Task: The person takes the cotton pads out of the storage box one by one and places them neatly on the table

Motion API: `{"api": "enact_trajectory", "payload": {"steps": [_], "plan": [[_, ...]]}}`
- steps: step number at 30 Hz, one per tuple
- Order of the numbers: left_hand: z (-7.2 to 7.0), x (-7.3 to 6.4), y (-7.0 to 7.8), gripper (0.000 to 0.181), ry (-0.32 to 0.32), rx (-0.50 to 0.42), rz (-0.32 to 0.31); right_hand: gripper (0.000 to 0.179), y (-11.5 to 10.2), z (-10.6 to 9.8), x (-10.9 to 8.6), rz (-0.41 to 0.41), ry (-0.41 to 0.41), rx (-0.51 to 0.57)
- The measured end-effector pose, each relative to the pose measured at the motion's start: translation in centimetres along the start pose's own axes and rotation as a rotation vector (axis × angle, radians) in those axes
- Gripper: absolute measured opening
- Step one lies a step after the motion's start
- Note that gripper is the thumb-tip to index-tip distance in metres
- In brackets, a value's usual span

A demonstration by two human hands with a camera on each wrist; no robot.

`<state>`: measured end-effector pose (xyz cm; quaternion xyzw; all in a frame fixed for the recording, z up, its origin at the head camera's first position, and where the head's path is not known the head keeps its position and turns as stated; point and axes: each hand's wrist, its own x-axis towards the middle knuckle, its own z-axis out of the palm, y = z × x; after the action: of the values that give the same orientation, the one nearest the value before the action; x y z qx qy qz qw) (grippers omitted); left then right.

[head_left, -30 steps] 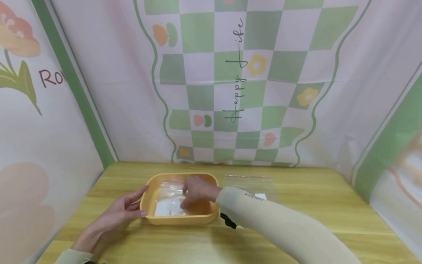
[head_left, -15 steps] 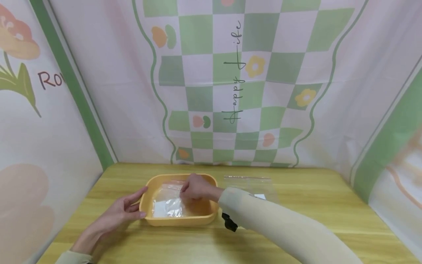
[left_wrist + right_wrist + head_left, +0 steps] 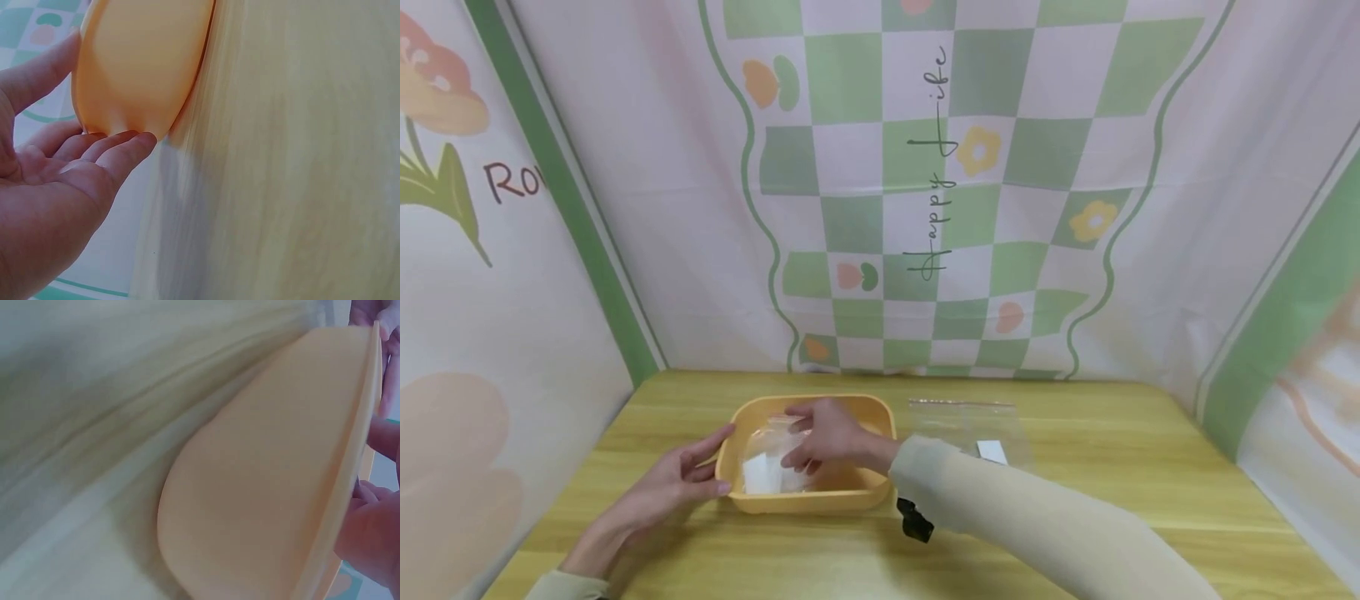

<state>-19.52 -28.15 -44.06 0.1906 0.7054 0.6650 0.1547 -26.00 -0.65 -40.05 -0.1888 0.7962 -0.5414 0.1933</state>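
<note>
A yellow plastic basin [image 3: 816, 502] stands on the wooden table, and small clear zip bags [image 3: 790, 427] lie inside it. A white card [image 3: 762, 473] shows within the bags at the basin's near left. My left hand [image 3: 673, 482] touches the basin's left end; in the left wrist view its fingertips [image 3: 147, 139] press the outer wall and the thumb reaches up to the rim. My right hand [image 3: 829, 437] is inside the basin over the bags, fingers and thumb spread apart, with some fingers hidden. In the right wrist view the basin's wall [image 3: 262, 469] covers most of it.
To the right of the basin a larger clear zip bag [image 3: 958, 417] lies flat on the table [image 3: 1120, 442], with a white card [image 3: 991, 452] at it, partly behind my right sleeve. A printed cloth [image 3: 917, 208] hangs behind the table.
My right hand has curled, then spread its fingers and shifted left inside the basin. The bags and white card have slid slightly left. My left hand has stayed at the basin's end.
</note>
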Motion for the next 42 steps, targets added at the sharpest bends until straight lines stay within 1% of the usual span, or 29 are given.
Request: {"api": "enact_trajectory", "payload": {"steps": [2,4,10,15,20,23,28,32,35,38,42], "plan": [[0.0,0.0,0.0,0.092,0.001,-0.001,-0.001,0.074,0.0,0.4,0.0,0.005,0.007,0.033],[0.1,0.1,0.0,0.092,-0.001,-0.002,0.000,0.073,-0.1,0.5,-0.1,0.010,0.005,0.045],[0.1,0.1,0.0,0.091,-0.004,-0.004,-0.004,0.082,-0.7,0.0,-0.4,0.030,-0.048,0.053],[0.1,0.1,0.1,0.090,-0.002,-0.007,-0.009,0.087,-1.2,-1.3,-0.6,0.029,-0.093,0.045],[0.0,0.0,0.0,0.090,-0.004,-0.003,-0.003,0.095,-1.8,-2.7,-1.3,0.012,-0.125,0.045],[0.0,0.0,0.0,0.090,-0.004,-0.001,0.000,0.099,-2.1,-3.7,-1.9,-0.010,-0.133,0.045],[0.0,-0.1,0.0,0.091,-0.002,-0.003,-0.003,0.102,-2.6,-5.6,-2.9,-0.070,-0.153,0.045],[0.0,-0.1,0.1,0.090,-0.005,-0.008,-0.008,0.102,-3.3,-7.1,-4.4,-0.091,-0.150,0.041],[0.0,-0.1,0.1,0.090,-0.003,-0.010,-0.011,0.104,-3.7,-8.3,-5.8,-0.087,-0.140,0.027],[0.1,0.0,0.2,0.090,0.000,-0.008,-0.011,0.105,-3.5,-9.5,-7.2,-0.095,-0.134,0.021],[0.1,0.0,0.2,0.089,0.001,-0.004,-0.011,0.106,-2.9,-10.9,-9.6,-0.109,-0.124,0.056]]}}
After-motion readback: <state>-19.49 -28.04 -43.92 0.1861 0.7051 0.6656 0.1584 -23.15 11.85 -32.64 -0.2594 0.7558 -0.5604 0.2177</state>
